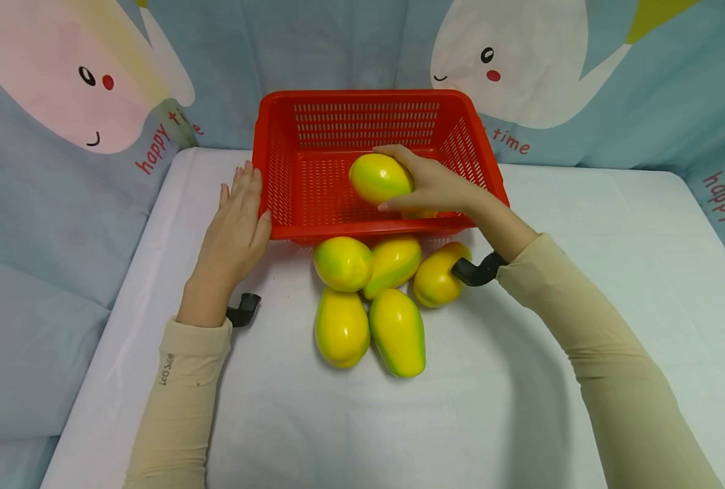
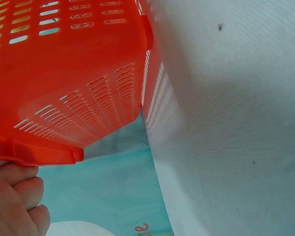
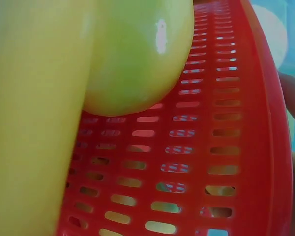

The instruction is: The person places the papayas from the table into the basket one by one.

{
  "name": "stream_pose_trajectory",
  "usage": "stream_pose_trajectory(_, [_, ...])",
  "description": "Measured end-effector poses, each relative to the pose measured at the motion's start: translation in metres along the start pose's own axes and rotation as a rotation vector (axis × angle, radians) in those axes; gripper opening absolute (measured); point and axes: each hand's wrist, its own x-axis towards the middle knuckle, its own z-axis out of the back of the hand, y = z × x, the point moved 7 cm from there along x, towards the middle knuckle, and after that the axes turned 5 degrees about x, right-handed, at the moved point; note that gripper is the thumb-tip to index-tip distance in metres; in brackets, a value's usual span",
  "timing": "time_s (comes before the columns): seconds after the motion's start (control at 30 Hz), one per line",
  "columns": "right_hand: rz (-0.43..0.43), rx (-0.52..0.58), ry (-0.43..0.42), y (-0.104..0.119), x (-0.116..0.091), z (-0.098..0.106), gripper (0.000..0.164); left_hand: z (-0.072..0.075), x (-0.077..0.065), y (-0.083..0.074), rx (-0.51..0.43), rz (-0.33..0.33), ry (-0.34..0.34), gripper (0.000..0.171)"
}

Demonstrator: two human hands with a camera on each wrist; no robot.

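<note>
In the head view my right hand (image 1: 432,183) holds a yellow-green mango (image 1: 379,178) inside the red plastic basket (image 1: 377,227), thumb and fingers spread around the fruit's right end. Part of another mango (image 1: 420,213) shows under that hand, mostly hidden by it and the basket's front rim. My left hand (image 1: 230,227) rests along the basket's left rim, fingers straight and pointing forward, thumb near the front corner. The left wrist view shows its fingers (image 2: 27,189) at the rim. Mango skin (image 3: 137,59) fills the upper left of the right wrist view, before the slotted basket wall.
Several mangoes (image 1: 344,329) lie clustered on the white tablecloth (image 1: 362,428) just in front of the basket, one of them (image 1: 438,278) below my right wrist. Behind the basket hangs a light blue printed cloth (image 1: 338,41). Dark wrist-camera mounts (image 1: 481,270) stick out at both cuffs.
</note>
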Motion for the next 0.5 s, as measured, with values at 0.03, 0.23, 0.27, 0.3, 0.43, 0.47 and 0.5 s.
stream_pose_trajectory(0.03, [-0.004, -0.004, 0.008, -0.0003, 0.0007, -0.0009, 0.084, -0.0001, 0.0, -0.0001, 0.0, -0.001, -0.001, 0.061])
stream_pose_trajectory(0.23, [-0.048, -0.029, 0.059, -0.003, 0.0022, -0.0055, 0.087, 0.0, -0.0006, -0.0006, -0.005, -0.008, -0.003, 0.061])
stream_pose_trajectory(0.27, [-0.049, -0.036, 0.067, -0.003, 0.0022, -0.0062, 0.088, 0.0, -0.0008, -0.0006, -0.005, -0.007, -0.003, 0.061])
stream_pose_trajectory(0.3, [-0.047, -0.045, 0.072, -0.0031, 0.0025, -0.0067, 0.088, 0.0001, -0.0008, -0.0007, -0.005, -0.007, -0.002, 0.061])
stream_pose_trajectory(0.43, [-0.046, -0.063, 0.091, -0.0047, 0.0037, -0.0084, 0.087, 0.0005, -0.0008, -0.0011, -0.005, -0.005, 0.001, 0.061])
stream_pose_trajectory(0.47, [-0.054, -0.064, 0.097, -0.0056, 0.0039, -0.0089, 0.086, 0.0007, -0.0009, -0.0012, -0.004, -0.004, 0.002, 0.061])
stream_pose_trajectory(0.5, [-0.061, -0.064, 0.103, -0.0066, 0.0042, -0.0096, 0.085, 0.0008, -0.0009, -0.0014, -0.005, -0.005, 0.002, 0.061])
